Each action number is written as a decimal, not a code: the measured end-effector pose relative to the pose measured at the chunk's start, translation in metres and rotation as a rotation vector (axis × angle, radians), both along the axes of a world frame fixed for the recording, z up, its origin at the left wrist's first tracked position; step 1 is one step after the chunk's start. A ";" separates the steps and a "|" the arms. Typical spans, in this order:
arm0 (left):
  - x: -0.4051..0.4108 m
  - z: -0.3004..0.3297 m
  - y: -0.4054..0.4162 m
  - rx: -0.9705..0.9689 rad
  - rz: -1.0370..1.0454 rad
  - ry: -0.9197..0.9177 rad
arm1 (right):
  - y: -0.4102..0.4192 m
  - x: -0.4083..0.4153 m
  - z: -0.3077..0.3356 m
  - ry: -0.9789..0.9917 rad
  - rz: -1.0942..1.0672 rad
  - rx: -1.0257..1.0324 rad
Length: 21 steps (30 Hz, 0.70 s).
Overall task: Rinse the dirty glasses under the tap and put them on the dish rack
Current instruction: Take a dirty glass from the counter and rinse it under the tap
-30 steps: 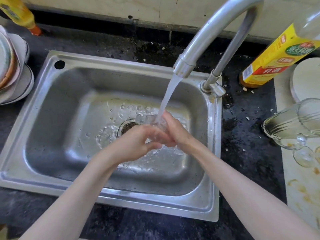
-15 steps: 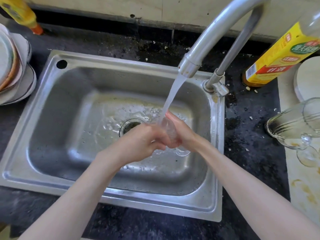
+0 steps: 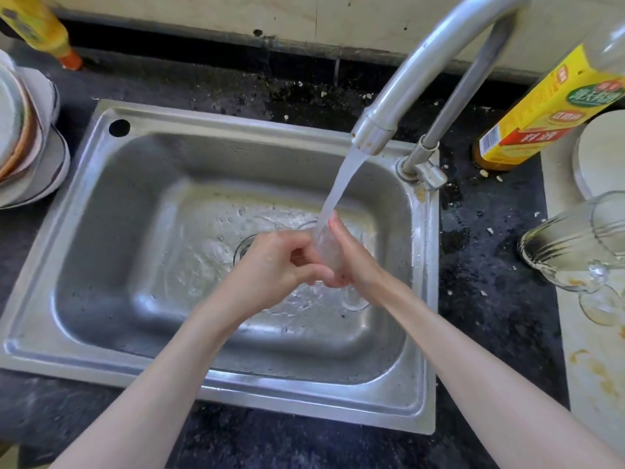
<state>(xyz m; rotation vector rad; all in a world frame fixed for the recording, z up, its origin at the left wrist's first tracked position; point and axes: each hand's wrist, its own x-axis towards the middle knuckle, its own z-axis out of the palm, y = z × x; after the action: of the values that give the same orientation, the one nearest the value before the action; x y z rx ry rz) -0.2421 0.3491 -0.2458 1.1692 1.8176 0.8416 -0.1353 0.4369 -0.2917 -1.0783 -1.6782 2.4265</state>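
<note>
Item 1. Clear stemmed drinking glass (image 3: 326,250), held over the middle of the rectangular stainless-steel sink (image 3: 101,231), bowl tilted up toward the far side, directly under the running stream of water (image 3: 341,184). Round foot visible below the hands, toward the near right.

Item 2. Left hand (image 3: 275,265), fingers curled against the left side of the glass bowl, thumb pressed on it; gripping the glass.

Item 3. Right hand (image 3: 355,257), cupped round the right side of the same glass, fingertips reaching up into the stream; grip closed on the glass, though exact finger placement blurred by water and seemingly behind the bowl.

Item 4. Curved brushed-metal tap (image 3: 419,72), mounted at the far right corner of the sink, spout arching left, water flowing.

Item 5. Second clear stemmed glass, ribbed and soiled (image 3: 571,245), lying on its side on the pale stained counter strip (image 3: 595,367) well right of the sink, rim pointing left.

Item 6. Bottle with yellow and red label (image 3: 541,120), far right, just beyond the tap base.

Item 7. Round white board or plate (image 3: 602,154), right edge, beside the bottle.

Item 8. Stack of white and brown-rimmed dishes (image 3: 27,143), left of the sink.

Item 9. Yellow bottle with orange cap (image 3: 40,28), far left corner.

Item 10. Dark speckled stone countertop (image 3: 490,299), surrounding the sink, scattered with crumbs.
</note>
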 end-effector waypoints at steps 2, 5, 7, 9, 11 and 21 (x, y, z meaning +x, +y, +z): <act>0.001 -0.001 0.000 0.034 0.087 0.044 | -0.004 0.001 0.000 0.038 -0.022 0.082; -0.007 -0.002 -0.003 -0.007 -0.074 0.072 | -0.004 0.002 0.005 -0.003 -0.097 0.091; -0.014 -0.004 -0.006 -0.084 -0.277 0.116 | -0.002 0.002 0.005 -0.082 -0.104 0.028; -0.016 -0.004 -0.007 -0.118 -0.321 0.127 | -0.001 0.001 0.008 -0.152 -0.064 -0.032; -0.015 -0.003 -0.006 -0.117 -0.250 0.138 | 0.000 -0.001 0.008 -0.187 -0.066 -0.051; -0.009 -0.006 -0.005 -0.011 -0.195 0.070 | -0.004 -0.003 0.005 -0.118 -0.133 0.158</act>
<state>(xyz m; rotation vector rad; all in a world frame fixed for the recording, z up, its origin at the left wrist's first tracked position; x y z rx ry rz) -0.2512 0.3437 -0.2517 1.3590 1.7282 0.6856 -0.1383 0.4325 -0.2865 -1.2868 -1.7344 2.1497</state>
